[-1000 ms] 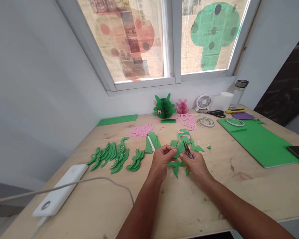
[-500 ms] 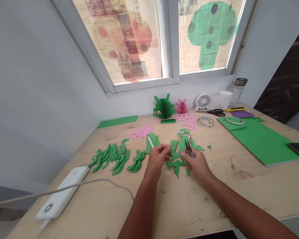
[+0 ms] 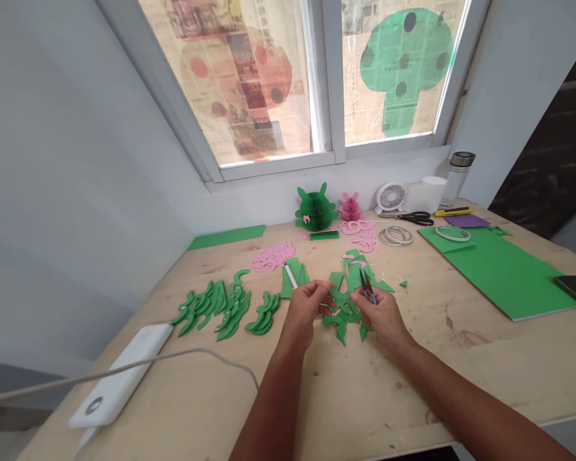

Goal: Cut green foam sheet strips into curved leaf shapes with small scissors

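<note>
Over the middle of the table my right hand (image 3: pixel 381 314) is closed around small scissors (image 3: pixel 366 282), whose dark blades point up and away. My left hand (image 3: pixel 308 307) is pinched on a green paper piece (image 3: pixel 340 297) that spans toward my right fingertips. How firmly the right fingers touch it cannot be made out. Green paper scraps (image 3: pixel 340 331) lie beneath and just beyond both hands. A folded green paper (image 3: pixel 295 291) with a white pen (image 3: pixel 290 275) on it rests behind my left hand.
Stacked curved green cutouts (image 3: pixel 230 310) and pink scraps (image 3: pixel 274 256) lie to the left. A white power bank (image 3: pixel 125 374) with a cable (image 3: pixel 196 351) sits front left. Paper figures (image 3: pixel 317 210), a fan (image 3: pixel 390 197), black scissors (image 3: pixel 415 218), tape rolls (image 3: pixel 396 235) and green sheets (image 3: pixel 504 275) stand or lie beyond.
My left fingertips have shifted slightly right and the scissors in my right hand have moved a little to the right. The things on the table lie as before.
</note>
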Motion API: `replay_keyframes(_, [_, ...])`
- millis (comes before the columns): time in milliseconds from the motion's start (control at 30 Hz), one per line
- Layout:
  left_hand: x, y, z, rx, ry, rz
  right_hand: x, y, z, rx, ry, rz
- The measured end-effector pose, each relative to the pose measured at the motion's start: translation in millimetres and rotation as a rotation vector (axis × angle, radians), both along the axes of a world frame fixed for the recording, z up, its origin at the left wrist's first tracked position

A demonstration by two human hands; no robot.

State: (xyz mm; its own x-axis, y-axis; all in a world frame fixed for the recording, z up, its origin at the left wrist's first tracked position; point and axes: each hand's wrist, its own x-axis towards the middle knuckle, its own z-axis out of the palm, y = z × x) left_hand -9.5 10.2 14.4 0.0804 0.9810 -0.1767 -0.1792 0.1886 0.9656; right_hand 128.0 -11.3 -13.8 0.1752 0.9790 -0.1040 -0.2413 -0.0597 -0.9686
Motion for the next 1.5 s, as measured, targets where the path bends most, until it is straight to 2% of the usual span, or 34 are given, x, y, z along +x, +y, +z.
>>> replay_keyframes(133, [1.7, -2.8, 0.4, 0.015, 0.033, -0.091, 0.1, 1.2, -1.9, -0.006, -0.005, -0.012])
replay_keyframes(433, [3.8, -3.9, 2.1, -0.002, 0.033, -0.086, -1.3, 1.6, 0.8, 0.0, 0.006, -0.004])
replay_keyframes(833, [4.4, -4.4, -1.6, 0.007, 0.02, -0.157, 1.3, 1.7, -2.1, 0.024, 0.004, -0.041])
replay_keyframes(1000, [5.1, -4.0, -2.6, -0.002, -0.002, -0.122, 0.6, 2.4, -3.9, 0.002, -0.018, -0.03])
replay_keyframes(1167, [4.5, -4.1, -0.7, -0.001, 0.002, -0.084, 0.4, 2.5, -5.2, 0.014, -0.027, 0.064])
replay_keyframes(1300, [1.4, -1.3, -0.8, 0.061, 0.09, -0.01, 2.5, 0.6, -0.4, 0.027, -0.038, 0.161])
replay_keyframes(1500, [-4.8, 1.6, -0.2, 0.104, 0.168, -0.022, 5.7, 0.5, -0.1, 0.112, -0.242, 0.231])
